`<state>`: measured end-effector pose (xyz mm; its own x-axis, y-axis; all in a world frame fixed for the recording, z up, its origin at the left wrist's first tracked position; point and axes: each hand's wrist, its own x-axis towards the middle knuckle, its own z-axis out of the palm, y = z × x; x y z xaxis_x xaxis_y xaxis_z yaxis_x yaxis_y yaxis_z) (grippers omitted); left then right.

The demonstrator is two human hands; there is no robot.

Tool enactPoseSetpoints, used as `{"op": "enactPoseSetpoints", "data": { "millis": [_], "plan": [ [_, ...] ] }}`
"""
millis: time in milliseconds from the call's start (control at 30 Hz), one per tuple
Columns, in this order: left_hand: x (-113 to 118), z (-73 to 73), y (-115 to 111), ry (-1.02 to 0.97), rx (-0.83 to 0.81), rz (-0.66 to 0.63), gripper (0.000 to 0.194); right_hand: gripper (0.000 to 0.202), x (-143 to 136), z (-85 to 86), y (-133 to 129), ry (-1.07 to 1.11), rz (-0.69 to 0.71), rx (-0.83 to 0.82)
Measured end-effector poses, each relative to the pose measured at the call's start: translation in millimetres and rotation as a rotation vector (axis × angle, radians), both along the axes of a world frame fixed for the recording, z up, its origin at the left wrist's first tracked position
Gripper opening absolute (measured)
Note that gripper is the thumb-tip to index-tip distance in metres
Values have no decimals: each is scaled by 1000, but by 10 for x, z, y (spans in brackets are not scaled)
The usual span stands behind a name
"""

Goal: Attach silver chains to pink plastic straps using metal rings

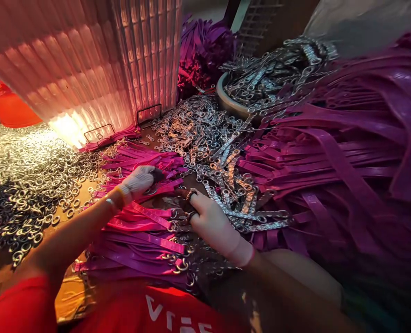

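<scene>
My left hand [144, 179], in a white glove with dark fingertips, is closed over a row of magenta straps [150, 215]. A small metal ring shows just below its fingers, and what they grip is hidden. To the right, my right hand [212, 226], also in a white glove, is curled shut with dark bands around its fingers. Its fingertips are in shadow, so I cannot tell what they hold. Metal rings [182, 264] hang at the right ends of the nearer straps. Ridged metal link chains [240, 203] lie just right of this hand.
Loose metal rings [42, 189] heap at the left, near a red bowl [13, 106]. A ridged translucent panel [87, 69] stands at the back, lit by a lamp. A tub [231, 99] overflows with chains. Long purple straps [347, 152] pile up at the right.
</scene>
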<state>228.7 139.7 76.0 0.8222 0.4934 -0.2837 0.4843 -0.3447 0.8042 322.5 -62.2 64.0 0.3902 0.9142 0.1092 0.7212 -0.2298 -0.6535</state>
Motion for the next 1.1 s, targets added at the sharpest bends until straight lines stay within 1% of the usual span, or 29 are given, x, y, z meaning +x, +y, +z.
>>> {"op": "enactPoseSetpoints", "data": {
  "millis": [67,133,200,267,300,367,533,600,667,700,733,800,833,933,1000,1067,1100],
  "plan": [
    [-316,78,-131,-58,-351,67,25,40,-49,67,38,-46,35,15],
    [-574,101,-300,-62,-597,112,23,33,-127,143,84,-119,69,-66],
    [-735,69,-460,-75,-735,154,28,28,-213,214,124,-203,107,-190],
    [-810,1,-576,-110,-778,172,37,27,-289,267,149,-267,162,-278],
    [-826,-37,-615,-132,-768,173,39,27,-320,286,156,-293,186,-305],
    [-836,-100,-661,-169,-689,163,41,29,-369,309,162,-334,219,-336],
    [-837,-171,-690,-211,-479,189,32,29,-432,292,178,-461,244,-382],
    [-844,-206,-701,-195,-292,160,23,28,-443,240,192,-472,239,-411],
    [-855,-260,-715,-161,-82,94,11,27,-452,169,205,-435,219,-432],
    [-861,-291,-720,-141,-18,60,8,28,-456,136,211,-408,202,-433],
    [-868,-320,-722,-123,3,26,8,29,-459,111,217,-379,182,-430],
    [-881,-363,-717,-110,-57,-23,11,32,-460,99,230,-321,138,-422],
    [-887,-374,-710,-115,-109,-24,13,34,-455,113,238,-296,132,-420],
    [-907,-365,-687,-124,-252,48,18,33,-426,194,264,-253,200,-472],
    [-919,-347,-687,-106,-282,85,20,35,-405,227,284,-255,245,-563],
    [-926,-340,-703,-88,-277,79,19,34,-396,209,298,-283,230,-644],
    [-927,-343,-714,-85,-270,72,18,31,-397,183,301,-307,215,-653]
  ]
}}
